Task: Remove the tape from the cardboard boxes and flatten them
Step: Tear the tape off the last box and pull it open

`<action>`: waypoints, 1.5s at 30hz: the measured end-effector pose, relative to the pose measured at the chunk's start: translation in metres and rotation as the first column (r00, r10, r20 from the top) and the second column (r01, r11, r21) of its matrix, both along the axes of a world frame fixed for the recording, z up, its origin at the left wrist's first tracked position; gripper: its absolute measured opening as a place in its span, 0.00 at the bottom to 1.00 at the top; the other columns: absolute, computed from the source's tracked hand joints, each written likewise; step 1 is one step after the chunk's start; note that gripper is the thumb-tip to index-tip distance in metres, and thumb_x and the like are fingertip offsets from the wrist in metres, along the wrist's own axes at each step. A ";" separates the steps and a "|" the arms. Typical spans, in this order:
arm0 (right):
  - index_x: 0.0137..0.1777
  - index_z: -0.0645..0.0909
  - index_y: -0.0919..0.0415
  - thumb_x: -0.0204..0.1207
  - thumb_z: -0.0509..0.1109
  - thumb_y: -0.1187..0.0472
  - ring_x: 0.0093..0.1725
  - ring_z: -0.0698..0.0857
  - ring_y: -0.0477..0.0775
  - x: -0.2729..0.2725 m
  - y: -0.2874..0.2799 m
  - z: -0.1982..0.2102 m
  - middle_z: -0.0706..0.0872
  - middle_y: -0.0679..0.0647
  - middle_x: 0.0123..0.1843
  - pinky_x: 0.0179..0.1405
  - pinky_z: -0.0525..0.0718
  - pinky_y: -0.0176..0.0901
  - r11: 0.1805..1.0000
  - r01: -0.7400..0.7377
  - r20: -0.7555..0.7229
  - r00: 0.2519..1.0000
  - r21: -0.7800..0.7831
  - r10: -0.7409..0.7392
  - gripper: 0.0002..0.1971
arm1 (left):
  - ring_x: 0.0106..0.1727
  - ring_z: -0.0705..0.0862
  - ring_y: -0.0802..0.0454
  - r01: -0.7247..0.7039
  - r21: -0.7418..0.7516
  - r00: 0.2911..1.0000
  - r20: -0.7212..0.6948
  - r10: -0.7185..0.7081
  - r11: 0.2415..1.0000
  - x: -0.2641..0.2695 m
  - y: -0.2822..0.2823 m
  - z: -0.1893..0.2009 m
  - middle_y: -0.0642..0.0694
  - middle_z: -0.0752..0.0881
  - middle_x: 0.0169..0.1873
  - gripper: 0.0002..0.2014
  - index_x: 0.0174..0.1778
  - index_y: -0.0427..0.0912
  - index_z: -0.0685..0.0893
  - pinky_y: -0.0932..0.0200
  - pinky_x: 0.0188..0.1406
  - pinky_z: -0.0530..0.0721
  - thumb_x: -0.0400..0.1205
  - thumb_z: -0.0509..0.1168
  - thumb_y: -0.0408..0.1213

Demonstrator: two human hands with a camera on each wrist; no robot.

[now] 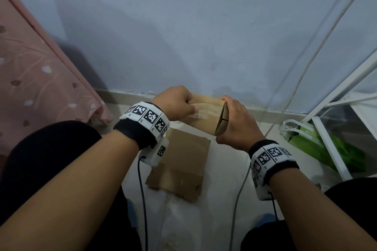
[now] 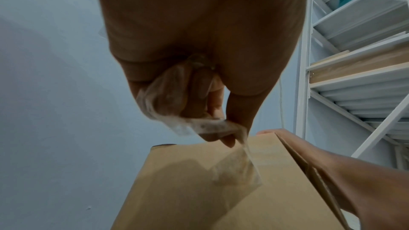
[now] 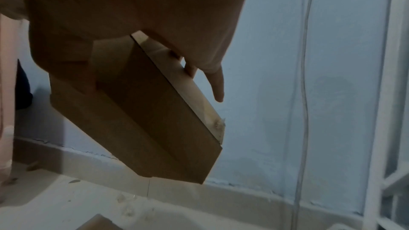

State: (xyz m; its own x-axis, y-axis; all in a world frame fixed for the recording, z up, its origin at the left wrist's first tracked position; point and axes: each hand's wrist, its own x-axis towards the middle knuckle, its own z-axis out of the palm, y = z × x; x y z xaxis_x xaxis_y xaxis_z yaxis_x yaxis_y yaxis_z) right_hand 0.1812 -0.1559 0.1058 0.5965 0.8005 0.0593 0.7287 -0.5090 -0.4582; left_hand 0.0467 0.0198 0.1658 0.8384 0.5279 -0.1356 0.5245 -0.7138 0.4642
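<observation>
Tape (image 2: 238, 167), clear and crinkled, is lifting off the top face of a small brown cardboard box (image 1: 206, 116), one end still stuck to the cardboard and the other end bunching inside the left hand (image 1: 175, 104). That hand is sitting at the box's left end with its fingers (image 2: 199, 90) curled tight around the loose strip, thumb and fingertips pinching it just above the box surface. The right hand (image 1: 236, 122) is clamping the box's right end, palm over the end flaps, thumb underneath and fingers wrapping over the far edge; in the right wrist view one finger (image 3: 217, 83) is pointing straight out past the box edge, not touching cardboard. The box is being held in the air between both hands, tilted, above the pale floor (image 1: 224, 199) and close to the blue-grey wall (image 1: 183, 36). The seam between the end flaps is showing as a dark slit beside the right palm. Directly below the held box a flattened cardboard box (image 1: 183, 165) is lying on the floor between the person's knees. A white metal shelf rack (image 1: 334, 124) is standing at the right with a green bag (image 1: 326, 149) under it; pink patterned fabric (image 1: 36, 71) is hanging at the left. Both wrists are wearing bands with black-and-white markers, with cables trailing down.
</observation>
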 end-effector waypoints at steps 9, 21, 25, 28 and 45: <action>0.75 0.63 0.50 0.47 0.89 0.51 0.67 0.78 0.60 0.024 -0.040 -0.036 0.76 0.53 0.69 0.63 0.85 0.62 0.960 0.267 -0.116 0.954 -0.087 -0.276 0.55 | 0.43 0.84 0.43 -0.186 0.182 0.981 0.095 0.171 0.966 -0.031 0.036 0.014 0.51 0.83 0.32 0.09 0.34 0.45 0.83 0.57 0.40 0.74 0.80 0.65 0.40; 0.82 0.63 0.56 0.59 0.82 0.54 0.76 0.72 0.61 -0.015 -0.002 -0.033 0.74 0.56 0.75 0.72 0.78 0.57 0.998 -0.020 0.035 0.999 -0.060 0.022 0.51 | 0.48 0.81 0.49 -0.189 -0.120 0.915 0.337 0.220 0.974 -0.020 0.027 0.012 0.45 0.73 0.62 0.17 0.60 0.45 0.81 0.64 0.43 0.75 0.77 0.61 0.27; 0.81 0.61 0.54 0.62 0.79 0.44 0.78 0.71 0.61 -0.026 0.008 -0.041 0.72 0.54 0.78 0.66 0.81 0.67 0.999 -0.009 0.159 0.987 0.039 0.003 0.49 | 0.44 0.80 0.55 -0.153 -0.098 0.882 0.434 0.181 0.983 -0.018 0.021 0.010 0.48 0.83 0.53 0.13 0.51 0.47 0.84 0.68 0.41 0.73 0.78 0.62 0.27; 0.84 0.56 0.53 0.60 0.86 0.45 0.83 0.65 0.61 -0.036 0.013 -0.047 0.65 0.55 0.84 0.68 0.81 0.69 0.999 -0.049 0.143 0.989 0.023 0.045 0.56 | 0.38 0.79 0.62 -0.140 -0.123 0.852 0.490 0.183 0.982 -0.014 0.020 0.008 0.49 0.85 0.47 0.11 0.47 0.49 0.84 0.74 0.36 0.72 0.79 0.62 0.29; 0.82 0.70 0.49 0.83 0.74 0.57 0.61 0.90 0.52 -0.037 0.037 0.018 0.83 0.54 0.72 0.50 0.93 0.56 0.803 0.249 -0.700 0.663 0.541 0.265 0.29 | 0.41 0.87 0.46 0.054 -0.675 0.836 0.434 0.337 0.736 -0.006 -0.015 0.006 0.35 0.87 0.53 0.20 0.46 0.39 0.84 0.49 0.45 0.89 0.75 0.60 0.09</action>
